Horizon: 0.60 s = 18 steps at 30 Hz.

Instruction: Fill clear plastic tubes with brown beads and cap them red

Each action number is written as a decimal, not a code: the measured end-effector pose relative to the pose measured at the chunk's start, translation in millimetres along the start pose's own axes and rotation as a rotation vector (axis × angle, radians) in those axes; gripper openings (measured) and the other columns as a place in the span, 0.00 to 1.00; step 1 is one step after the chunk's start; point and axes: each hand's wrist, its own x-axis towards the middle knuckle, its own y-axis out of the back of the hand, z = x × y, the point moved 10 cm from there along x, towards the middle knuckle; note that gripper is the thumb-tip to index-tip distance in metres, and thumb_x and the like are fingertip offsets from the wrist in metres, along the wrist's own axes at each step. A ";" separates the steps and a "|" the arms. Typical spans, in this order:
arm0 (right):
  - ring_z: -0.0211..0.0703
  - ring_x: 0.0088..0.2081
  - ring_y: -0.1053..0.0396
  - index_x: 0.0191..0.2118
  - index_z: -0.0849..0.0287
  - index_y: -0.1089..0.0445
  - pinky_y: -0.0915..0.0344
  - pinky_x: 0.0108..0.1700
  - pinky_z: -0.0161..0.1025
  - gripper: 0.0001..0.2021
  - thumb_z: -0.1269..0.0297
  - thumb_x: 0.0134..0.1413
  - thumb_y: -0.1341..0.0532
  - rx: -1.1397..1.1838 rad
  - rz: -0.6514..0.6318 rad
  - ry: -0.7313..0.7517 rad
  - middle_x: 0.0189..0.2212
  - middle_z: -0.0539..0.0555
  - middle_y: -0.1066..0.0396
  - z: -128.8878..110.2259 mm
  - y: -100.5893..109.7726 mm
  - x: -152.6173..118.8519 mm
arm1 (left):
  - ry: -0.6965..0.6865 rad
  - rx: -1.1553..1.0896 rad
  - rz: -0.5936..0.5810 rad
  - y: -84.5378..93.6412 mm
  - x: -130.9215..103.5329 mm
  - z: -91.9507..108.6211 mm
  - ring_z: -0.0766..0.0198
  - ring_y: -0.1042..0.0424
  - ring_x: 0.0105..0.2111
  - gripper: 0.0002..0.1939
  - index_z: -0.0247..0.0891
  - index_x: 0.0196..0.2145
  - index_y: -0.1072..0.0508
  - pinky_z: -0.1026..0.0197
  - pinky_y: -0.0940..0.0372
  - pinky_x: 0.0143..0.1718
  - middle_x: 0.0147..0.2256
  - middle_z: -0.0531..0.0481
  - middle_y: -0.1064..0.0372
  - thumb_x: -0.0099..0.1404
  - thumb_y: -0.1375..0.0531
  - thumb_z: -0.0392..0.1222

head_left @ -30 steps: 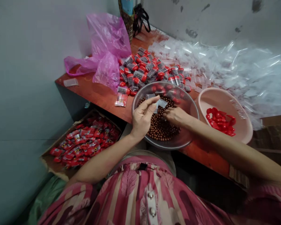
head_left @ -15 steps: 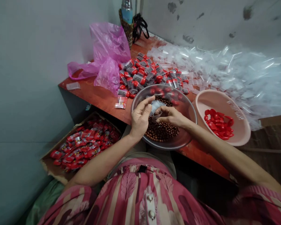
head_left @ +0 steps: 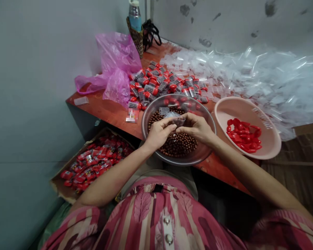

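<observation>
Left hand [head_left: 158, 133]: fingertips pinched on a small clear pouch [head_left: 175, 120], over the metal bowl [head_left: 151, 114] of brown beads [head_left: 179, 144] at the tabletop's [head_left: 106, 109] near edge.
Right hand [head_left: 197, 127]: pinches the same pouch.
Hidden: pouch contents unclear; fingertips overlap.

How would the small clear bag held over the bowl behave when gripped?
The bag looks thin and crumpled between both hands, so probably floppy and very light. Its glossy film may be slippery. The beads below look round, so likely to roll.
</observation>
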 end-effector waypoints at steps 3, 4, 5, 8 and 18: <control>0.44 0.39 0.27 0.47 0.56 0.31 0.29 0.43 0.41 0.24 0.54 0.45 0.29 -0.131 0.042 0.120 0.39 0.52 0.25 -19.2 7.3 -8.3 | -0.009 -0.078 0.047 6.1 -1.5 1.0 0.56 0.23 0.44 0.16 0.36 0.43 0.23 0.52 0.28 0.48 0.43 0.46 0.22 0.58 0.36 0.45; 0.44 0.40 0.27 0.50 0.55 0.31 0.30 0.43 0.41 0.24 0.54 0.47 0.30 -0.183 0.051 0.148 0.40 0.53 0.25 -25.5 9.9 -11.8 | -0.027 -0.079 0.067 8.7 -2.9 3.9 0.57 0.23 0.44 0.16 0.37 0.44 0.24 0.53 0.28 0.48 0.44 0.46 0.22 0.59 0.36 0.45; 0.44 0.40 0.26 0.50 0.55 0.31 0.30 0.43 0.40 0.23 0.55 0.49 0.31 -0.234 0.055 0.165 0.41 0.54 0.25 -30.4 12.6 -15.3 | -0.053 -0.050 0.079 10.6 -4.6 8.2 0.58 0.24 0.44 0.15 0.37 0.45 0.24 0.54 0.29 0.49 0.44 0.46 0.22 0.60 0.36 0.44; 0.43 0.40 0.26 0.45 0.57 0.27 0.31 0.44 0.40 0.15 0.57 0.53 0.34 -0.335 0.034 0.162 0.40 0.54 0.23 -29.7 26.1 -22.9 | -0.098 0.158 -0.003 3.3 -8.6 18.5 0.60 0.24 0.44 0.13 0.38 0.45 0.24 0.56 0.32 0.52 0.44 0.47 0.22 0.63 0.38 0.41; 0.50 0.34 0.27 0.33 0.64 0.24 0.34 0.38 0.44 0.08 0.67 0.52 0.41 -0.951 0.441 -0.550 0.31 0.62 0.23 71.8 253.6 -62.2 | -0.092 0.222 -0.008 -1.4 -4.8 19.1 0.55 0.26 0.49 0.17 0.39 0.47 0.24 0.53 0.34 0.56 0.49 0.45 0.24 0.63 0.37 0.48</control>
